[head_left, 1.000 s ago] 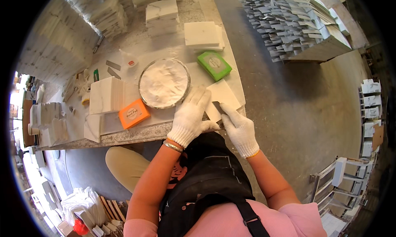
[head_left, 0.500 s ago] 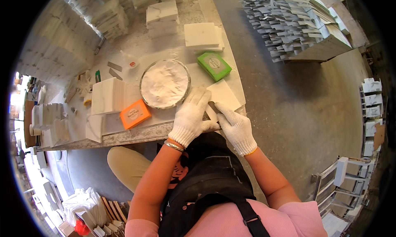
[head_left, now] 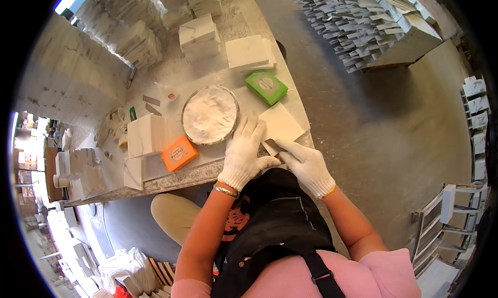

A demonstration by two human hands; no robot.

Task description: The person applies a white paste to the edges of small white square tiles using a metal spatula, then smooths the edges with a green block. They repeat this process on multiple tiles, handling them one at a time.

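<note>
My left hand [head_left: 243,155], in a white knit glove, lies flat with fingers stretched out at the near edge of the worktable, its thumb out to the right. My right hand [head_left: 307,166], gloved alike, has its fingers together at a thin dark-edged piece [head_left: 272,145]; what exactly it grips is mostly hidden. Just beyond both hands rests a square white tile [head_left: 281,123]. A round metal-rimmed dish of white powder [head_left: 210,115] stands beside my left fingertips. An orange box-shaped pad [head_left: 179,154] lies left of that hand, and a green one [head_left: 266,87] lies behind the tile.
White tiles [head_left: 250,52] lie stacked at the back, with taller stacks [head_left: 67,75] far left. Near the dish are a small white bottle [head_left: 168,93] and grey flat strips [head_left: 151,99]. Rightward, a pallet of grey-white strips [head_left: 358,28] and a metal rack [head_left: 441,220] stand on the floor.
The whole view has shifted slightly. My right hand has drawn a little away from the left, widening the gap between them. My left hand keeps its flat pose.
</note>
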